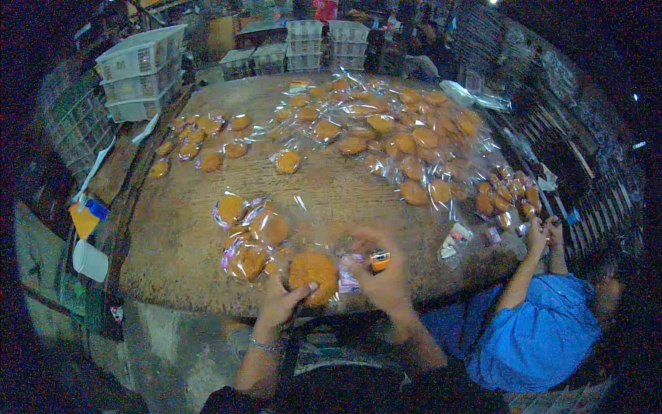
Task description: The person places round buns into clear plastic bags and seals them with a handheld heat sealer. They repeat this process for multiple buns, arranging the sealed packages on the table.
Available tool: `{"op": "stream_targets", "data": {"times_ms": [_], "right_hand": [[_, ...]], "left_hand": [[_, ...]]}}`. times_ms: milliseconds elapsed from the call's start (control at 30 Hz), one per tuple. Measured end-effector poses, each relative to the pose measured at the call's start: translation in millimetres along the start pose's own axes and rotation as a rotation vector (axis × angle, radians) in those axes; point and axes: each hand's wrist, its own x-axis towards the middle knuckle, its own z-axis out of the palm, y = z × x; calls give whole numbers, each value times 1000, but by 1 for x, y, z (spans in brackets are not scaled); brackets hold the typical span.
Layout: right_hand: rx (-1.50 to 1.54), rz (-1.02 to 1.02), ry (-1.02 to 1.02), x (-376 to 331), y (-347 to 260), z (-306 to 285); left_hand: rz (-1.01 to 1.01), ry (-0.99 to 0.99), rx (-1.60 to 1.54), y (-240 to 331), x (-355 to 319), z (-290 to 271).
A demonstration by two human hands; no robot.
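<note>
My left hand (279,303) grips a round, flat, orange-brown biscuit (314,270) at the table's near edge, thumb across its lower right face. Glossy clear film shows at the biscuit's right side. Just to the right is my right hand (386,276), fingers curved and smeared by motion, beside a pink-and-white printed wrapper piece (349,277). A small orange-and-black object (380,259) shows against this hand; its kind and whether it is gripped are unclear. Left of the biscuit lies a small pile of wrapped biscuits (248,259) in clear film with pink-and-white print.
Many film-wrapped biscuits (420,138) cover the far right of the wooden table (186,234); a smaller group (196,134) lies far left. At right, a co-worker in blue (534,331) handles something beside more biscuits. White plastic crates (141,72) are stacked at the back left.
</note>
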Motion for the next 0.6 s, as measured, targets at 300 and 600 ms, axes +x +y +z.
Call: {"op": "stream_targets", "data": {"times_ms": [300, 600], "right_hand": [[468, 451, -73, -31, 42, 24], [546, 490, 306, -22, 53, 43]], "left_hand": [[-90, -124, 57, 2, -5, 5], [109, -174, 73, 7, -9, 14]]}}
